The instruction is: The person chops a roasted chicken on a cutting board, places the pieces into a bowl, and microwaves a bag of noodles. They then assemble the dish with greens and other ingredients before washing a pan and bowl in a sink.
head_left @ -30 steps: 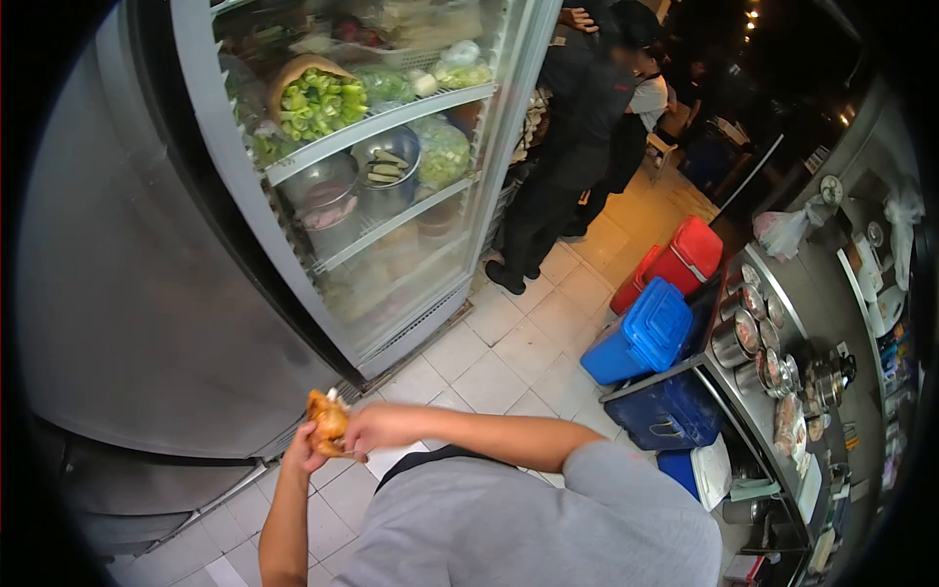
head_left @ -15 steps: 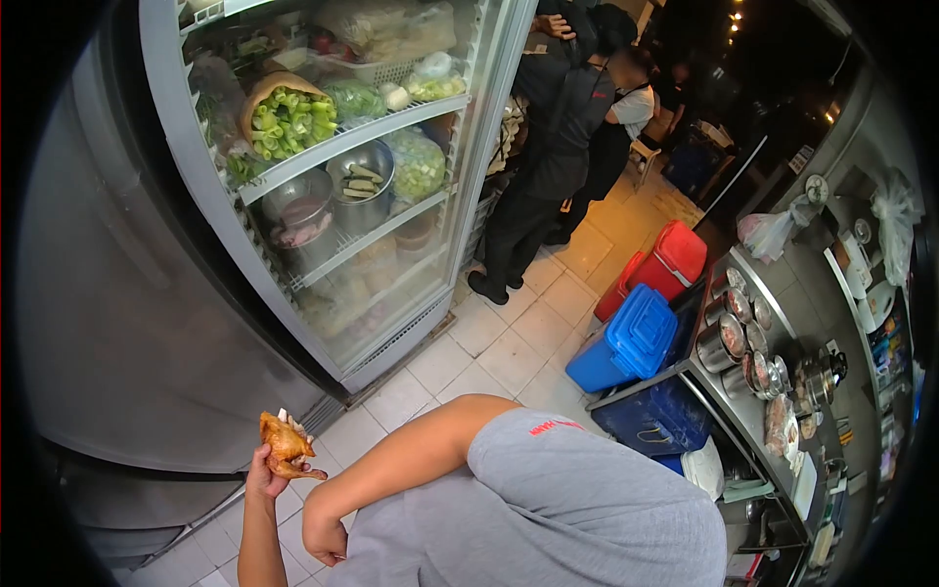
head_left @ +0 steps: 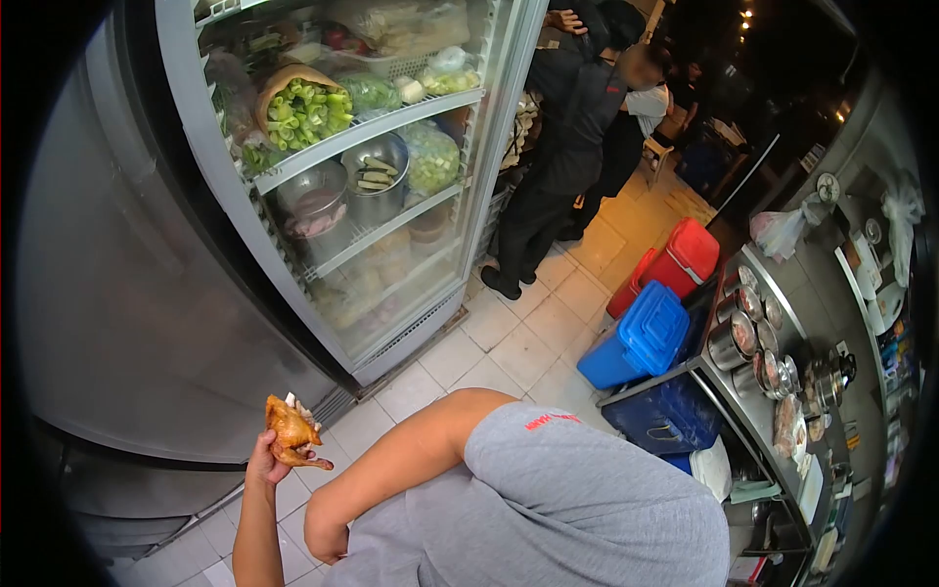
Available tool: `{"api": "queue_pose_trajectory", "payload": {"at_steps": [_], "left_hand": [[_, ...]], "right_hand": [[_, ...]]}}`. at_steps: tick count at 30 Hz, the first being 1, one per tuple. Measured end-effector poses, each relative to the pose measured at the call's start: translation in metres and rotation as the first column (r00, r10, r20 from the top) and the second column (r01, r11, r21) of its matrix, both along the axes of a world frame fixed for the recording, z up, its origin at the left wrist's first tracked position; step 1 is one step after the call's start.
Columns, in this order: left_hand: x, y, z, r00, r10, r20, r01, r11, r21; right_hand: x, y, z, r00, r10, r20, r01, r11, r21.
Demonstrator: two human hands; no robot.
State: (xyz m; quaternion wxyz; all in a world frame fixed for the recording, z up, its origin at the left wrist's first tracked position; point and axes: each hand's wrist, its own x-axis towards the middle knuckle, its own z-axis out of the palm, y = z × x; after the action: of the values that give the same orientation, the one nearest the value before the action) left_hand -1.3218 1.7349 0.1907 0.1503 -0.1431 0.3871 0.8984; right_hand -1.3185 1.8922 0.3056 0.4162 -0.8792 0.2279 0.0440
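My left hand (head_left: 264,462) is raised at the lower left, its fingers closed around a piece of roast chicken (head_left: 291,430). The chicken has glossy golden-brown skin, with pale bone or meat showing at the top and a thin limb pointing right. My right arm, in a grey short sleeve, reaches across my body toward the left. At its end my right hand (head_left: 328,533) is bent down beside my shirt, with its fingers hidden. The chicken is held in the air, in front of the grey metal cabinet (head_left: 166,293) and above the tiled floor.
A glass-front fridge (head_left: 367,176) holds vegetables and metal pots. Two people in dark clothes (head_left: 562,137) stand beyond it. Blue (head_left: 636,338) and red (head_left: 670,264) bins stand by a steel counter (head_left: 719,386) with several metal pots. Pale tiles (head_left: 469,342) run between.
The view has shifted a little, so the fridge and counter appear slightly further right. My left hand, still holding the chicken, sits slightly higher and further right in the view.
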Motion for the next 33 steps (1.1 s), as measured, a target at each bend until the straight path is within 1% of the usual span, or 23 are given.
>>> {"api": "queue_pose_trajectory", "payload": {"at_steps": [1, 4, 7, 8, 10, 11, 13, 15, 16, 18, 19, 21, 22, 23, 24, 25, 26, 27, 28, 29, 30, 31, 33], "left_hand": [[0.0, 0.0, 0.001, 1.0, 0.01, 0.007, -0.01, 1.0, -0.009], [-0.001, -0.007, -0.007, 1.0, -0.011, -0.002, 0.011, 1.0, -0.003], [-0.007, -0.01, -0.013, 0.999, 0.008, 0.036, -0.011, 0.997, 0.082], [-0.01, -0.009, -0.012, 0.999, 0.012, 0.043, -0.017, 0.995, 0.101], [-0.016, 0.002, -0.002, 1.0, 0.014, -0.008, -0.013, 0.999, 0.04], [-0.019, 0.01, 0.007, 0.999, 0.013, -0.034, -0.012, 1.0, 0.009], [-0.026, 0.019, 0.015, 0.998, -0.023, -0.064, 0.025, 0.999, 0.028], [-0.034, 0.022, 0.005, 0.996, -0.042, -0.077, 0.044, 0.998, 0.032], [-0.037, 0.023, -0.003, 0.996, -0.045, -0.075, 0.054, 0.991, 0.119], [-0.045, 0.033, -0.005, 0.993, -0.067, -0.093, 0.081, 0.984, 0.156], [-0.049, 0.037, -0.004, 0.989, -0.083, -0.12, 0.101, 0.983, 0.153], [-0.055, 0.044, -0.017, 0.991, -0.066, -0.114, 0.09, 0.973, 0.212], [-0.058, 0.046, -0.023, 0.989, -0.075, -0.131, 0.107, 0.96, 0.257], [-0.057, 0.056, -0.02, 0.987, -0.04, -0.159, 0.08, 0.965, 0.25], [-0.059, 0.064, -0.018, 0.981, -0.013, -0.194, 0.061, 0.968, 0.243], [-0.056, 0.07, -0.028, 0.982, 0.065, -0.176, -0.014, 0.961, 0.277], [-0.055, 0.076, -0.046, 0.98, 0.13, -0.151, -0.078, 0.947, 0.31], [-0.05, 0.076, -0.065, 0.976, 0.183, -0.12, -0.132, 0.93, 0.342], [-0.036, 0.073, -0.085, 0.971, 0.227, -0.076, -0.189, 0.921, 0.34], [-0.018, 0.073, -0.107, 0.963, 0.266, -0.034, -0.239, 0.91, 0.339], [0.004, 0.074, -0.122, 0.954, 0.301, 0.009, -0.286, 0.897, 0.338], [0.033, 0.071, -0.129, 0.951, 0.301, 0.066, -0.305, 0.889, 0.342], [0.094, 0.056, -0.143, 0.942, 0.301, 0.145, -0.333, 0.882, 0.332]], "right_hand": [[0.004, 0.0, -0.001, 1.0, 0.0, -0.022, -0.001, 0.999, -0.051], [0.025, -0.002, -0.02, 0.995, -0.102, 0.019, 0.103, 0.985, -0.137], [0.049, -0.008, -0.034, 1.0, -0.014, 0.004, 0.015, 0.966, -0.258], [0.055, -0.01, -0.035, 1.0, 0.004, -0.009, -0.006, 0.965, -0.26], [0.065, -0.014, -0.036, 0.998, 0.041, -0.037, -0.05, 0.962, -0.267], [0.075, -0.021, -0.048, 0.997, 0.066, -0.046, -0.077, 0.955, -0.285], [0.102, -0.045, -0.093, 0.992, 0.113, -0.062, -0.127, 0.939, -0.32], [0.12, -0.054, -0.11, 0.996, 0.092, -0.016, -0.093, 0.969, -0.23], [0.126, -0.056, -0.115, 0.996, 0.085, 0.008, -0.082, 0.979, -0.185], [0.116, -0.045, -0.115, 0.966, 0.133, 0.221, -0.061, 0.951, -0.304], [0.108, -0.04, -0.109, 0.928, 0.189, 0.321, -0.063, 0.929, -0.364], [0.074, -0.026, -0.06, 0.972, 0.075, 0.222, -0.03, 0.979, -0.202], [0.054, -0.019, -0.046, 0.962, -0.046, 0.27, 0.088, 0.985, -0.145], [0.03, -0.013, -0.035, 0.939, -0.168, 0.3, 0.2, 0.977, -0.078], [0.0, -0.004, -0.014, 0.908, -0.327, 0.261, 0.323, 0.945, 0.061], [-0.027, 0.007, -0.013, 0.844, -0.402, 0.355, 0.39, 0.914, 0.11], [-0.058, 0.026, -0.014, 0.701, -0.544, 0.461, 0.489, 0.837, 0.245], [-0.089, 0.047, 0.002, 0.604, -0.674, 0.426, 0.6, 0.736, 0.313], [-0.11, 0.069, -0.008, 0.458, -0.796, 0.396, 0.688, 0.599, 0.409], [-0.131, 0.09, -0.028, 0.326, -0.895, 0.305, 0.781, 0.437, 0.447], [-0.146, 0.113, -0.048, 0.194, -0.95, 0.245, 0.845, 0.289, 0.45], [-0.158, 0.136, -0.067, 0.051, -0.982, 0.184, 0.888, 0.129, 0.442], [-0.178, 0.175, -0.103, -0.063, -0.998, 0.031, 0.925, -0.046, 0.376]]}}
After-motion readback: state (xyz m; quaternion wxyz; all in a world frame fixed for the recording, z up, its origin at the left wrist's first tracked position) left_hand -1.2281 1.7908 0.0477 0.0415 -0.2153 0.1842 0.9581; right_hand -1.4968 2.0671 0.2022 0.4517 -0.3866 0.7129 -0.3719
